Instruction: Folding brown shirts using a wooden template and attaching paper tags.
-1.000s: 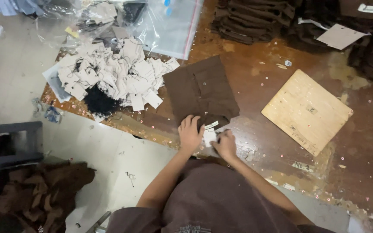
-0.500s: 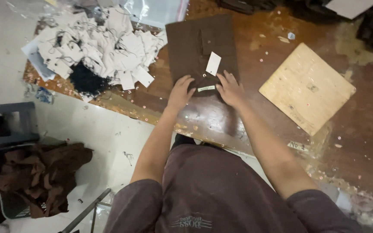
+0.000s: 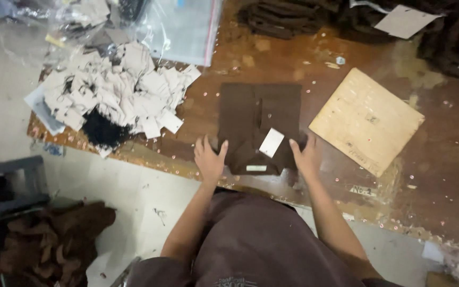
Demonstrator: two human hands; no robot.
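A folded dark brown shirt lies flat on the worn wooden table, collar end toward me. A pale paper tag rests on it near the collar. My left hand presses on the shirt's near left corner, fingers spread. My right hand holds the near right corner, fingers curled over the edge.
A heap of pale paper tags with black strings lies left of the shirt. A clear plastic bag sits behind that heap. A light wooden board is to the right. Stacks of dark folded garments line the far edge. Brown clothes fill a bin on the floor.
Both hands moved apart from the collar and tag to the shirt's two near corners. The tag now lies flat on the shirt.
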